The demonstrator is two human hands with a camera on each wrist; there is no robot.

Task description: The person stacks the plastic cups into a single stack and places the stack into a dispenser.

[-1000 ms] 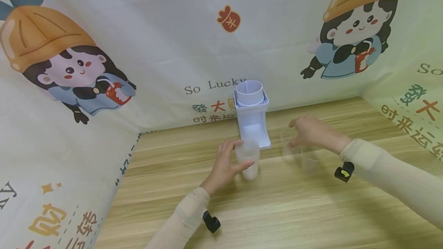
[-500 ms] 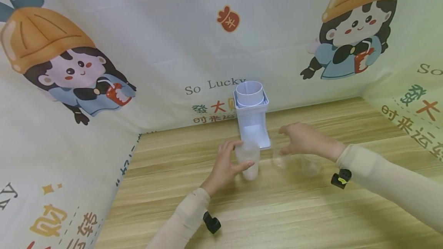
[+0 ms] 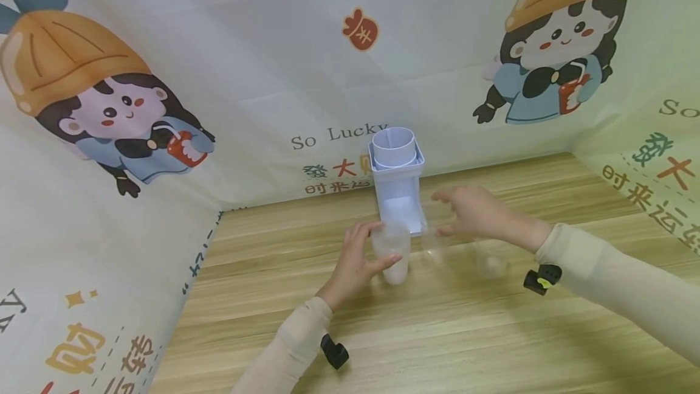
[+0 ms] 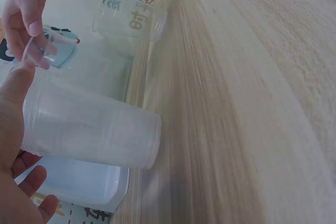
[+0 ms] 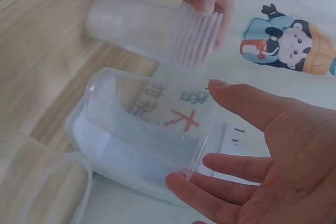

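Observation:
My left hand (image 3: pixel 358 260) grips a stack of nested clear plastic cups (image 3: pixel 396 273), which stands upright on the table in front of the pale holder. The stacked rims show in the right wrist view. Between thumb and fingers, my right hand (image 3: pixel 478 214) holds one clear plastic cup (image 5: pixel 152 121) near its rim, just right of the holder. That cup is faint and blurred in the head view. Another clear plastic cup (image 3: pixel 491 257) stands on the table below my right hand, its outline hard to make out.
A pale lilac holder (image 3: pixel 396 151) with a round tube on top and a flat base stands against the back cloth (image 3: pixel 273 78). Printed cloth also encloses the left and right sides. The wood-grain table (image 3: pixel 415 333) stretches toward me.
My right hand has moved left with its plastic cup, toward the holder and away from the standing cup. My left hand and the stack have stayed in place.

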